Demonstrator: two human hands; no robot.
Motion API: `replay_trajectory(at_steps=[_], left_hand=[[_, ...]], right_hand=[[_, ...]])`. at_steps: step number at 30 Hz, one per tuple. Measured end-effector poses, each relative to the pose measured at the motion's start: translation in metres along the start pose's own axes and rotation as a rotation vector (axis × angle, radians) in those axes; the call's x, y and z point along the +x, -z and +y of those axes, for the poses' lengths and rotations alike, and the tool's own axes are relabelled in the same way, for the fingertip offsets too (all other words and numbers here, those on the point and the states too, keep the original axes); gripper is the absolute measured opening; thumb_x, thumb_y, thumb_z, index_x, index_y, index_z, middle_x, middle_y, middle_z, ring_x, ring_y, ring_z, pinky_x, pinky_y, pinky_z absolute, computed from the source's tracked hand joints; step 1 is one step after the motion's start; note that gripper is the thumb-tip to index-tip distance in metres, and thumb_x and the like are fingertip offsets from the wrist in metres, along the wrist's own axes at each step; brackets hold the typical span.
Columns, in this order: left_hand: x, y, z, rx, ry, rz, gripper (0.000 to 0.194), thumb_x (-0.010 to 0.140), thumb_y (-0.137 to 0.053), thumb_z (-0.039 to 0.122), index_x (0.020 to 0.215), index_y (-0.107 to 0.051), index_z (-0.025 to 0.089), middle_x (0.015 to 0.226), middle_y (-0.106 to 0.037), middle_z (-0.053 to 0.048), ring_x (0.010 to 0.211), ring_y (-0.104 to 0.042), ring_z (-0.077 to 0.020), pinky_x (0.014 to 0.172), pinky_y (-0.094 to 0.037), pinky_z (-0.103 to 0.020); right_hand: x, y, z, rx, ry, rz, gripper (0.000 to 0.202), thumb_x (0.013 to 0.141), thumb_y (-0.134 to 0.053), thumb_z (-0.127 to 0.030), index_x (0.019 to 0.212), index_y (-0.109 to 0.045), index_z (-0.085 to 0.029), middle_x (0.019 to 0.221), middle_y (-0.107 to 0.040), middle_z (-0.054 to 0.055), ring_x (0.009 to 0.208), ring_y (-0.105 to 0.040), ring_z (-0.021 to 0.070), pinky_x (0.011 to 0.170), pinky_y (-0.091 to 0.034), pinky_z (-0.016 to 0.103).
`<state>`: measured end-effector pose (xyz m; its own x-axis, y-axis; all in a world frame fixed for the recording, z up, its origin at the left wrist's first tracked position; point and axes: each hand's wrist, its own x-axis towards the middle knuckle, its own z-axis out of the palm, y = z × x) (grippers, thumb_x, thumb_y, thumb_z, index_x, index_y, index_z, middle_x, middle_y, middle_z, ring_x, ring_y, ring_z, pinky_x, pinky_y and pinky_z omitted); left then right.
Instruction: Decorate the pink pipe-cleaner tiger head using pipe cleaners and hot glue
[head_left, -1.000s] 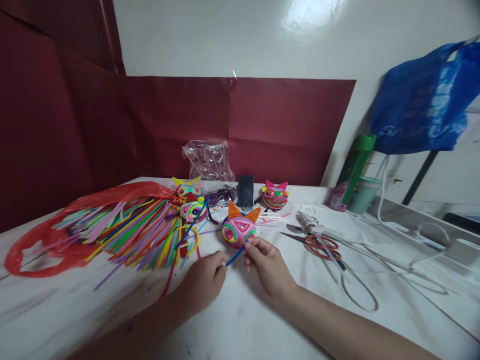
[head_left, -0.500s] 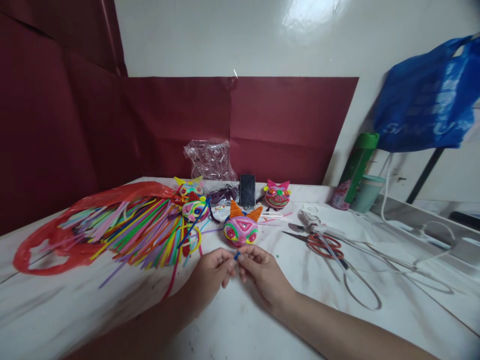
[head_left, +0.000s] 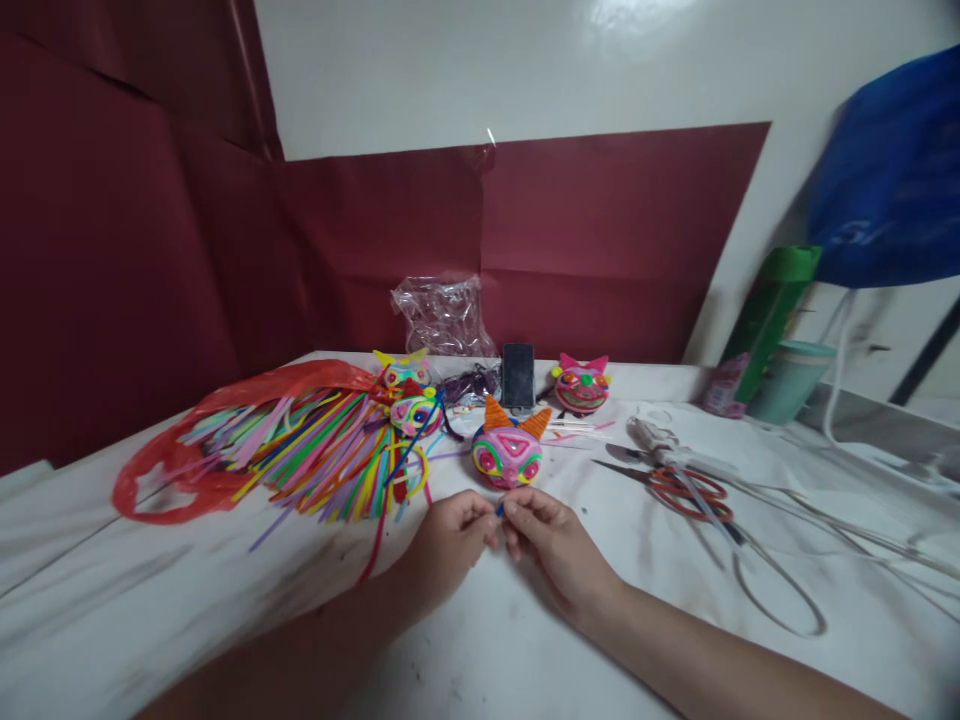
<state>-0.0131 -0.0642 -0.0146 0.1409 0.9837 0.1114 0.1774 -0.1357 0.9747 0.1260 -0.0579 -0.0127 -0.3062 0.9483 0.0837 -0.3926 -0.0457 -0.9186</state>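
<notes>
A short piece of blue pipe cleaner (head_left: 500, 510) is pinched between the fingertips of both hands, low over the table. My left hand (head_left: 451, 540) grips it from the left, thumb against curled fingers. From the other side my right hand (head_left: 553, 540) holds it between thumb and forefinger. Just beyond the fingertips sits a pink animal head (head_left: 510, 455) with orange ears and coiled pipe-cleaner lines on its face. Part of the blue piece is hidden by the fingers.
Colourful pipe cleaners (head_left: 330, 450) spill from a red plastic bag (head_left: 161, 490) at left. Behind stand more decorated heads, one with pink ears (head_left: 582, 385), and a phone (head_left: 518, 375). Orange-handled scissors (head_left: 686, 492), a glue gun (head_left: 660, 440) and cables lie right, near a green cup (head_left: 791, 385).
The head view has turned a little left, so everything appears further right. Both hands stay together on the blue piece, whose visible part has changed slightly.
</notes>
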Motion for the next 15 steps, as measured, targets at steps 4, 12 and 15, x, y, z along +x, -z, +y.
replay_trajectory(at_steps=[4,12,15], left_hand=[[-0.004,-0.002,0.005,0.03,0.009,0.029,0.012,0.072,-0.049,0.026,0.064,-0.05,0.017,0.051,-0.047,0.005,0.042,-0.033,-0.0065,0.043,-0.024,-0.021],[-0.006,0.008,0.02,-0.007,-0.026,0.089,0.013,0.069,-0.052,0.026,0.061,-0.051,0.017,0.052,-0.049,0.005,0.043,-0.033,-0.0062,0.045,-0.024,-0.021],[-0.004,0.012,0.017,0.006,-0.062,0.083,0.012,0.07,-0.053,0.026,0.062,-0.052,0.016,0.053,-0.051,0.004,0.043,-0.032,-0.0057,0.044,-0.024,-0.02]], right_hand=[[-0.002,0.001,0.002,-0.084,0.009,0.001,0.035,0.063,-0.074,-0.046,0.067,-0.059,-0.015,0.051,-0.055,-0.002,0.046,-0.041,0.0082,0.048,-0.031,0.022],[0.013,0.019,-0.041,-0.122,0.229,0.118,0.03,0.067,-0.072,-0.044,0.067,-0.058,-0.018,0.053,-0.052,-0.002,0.051,-0.043,0.0102,0.05,-0.034,0.023],[0.021,0.032,-0.076,-0.035,0.395,0.242,0.027,0.063,-0.076,-0.041,0.067,-0.059,-0.02,0.051,-0.05,-0.003,0.05,-0.042,0.0101,0.047,-0.034,0.023]])
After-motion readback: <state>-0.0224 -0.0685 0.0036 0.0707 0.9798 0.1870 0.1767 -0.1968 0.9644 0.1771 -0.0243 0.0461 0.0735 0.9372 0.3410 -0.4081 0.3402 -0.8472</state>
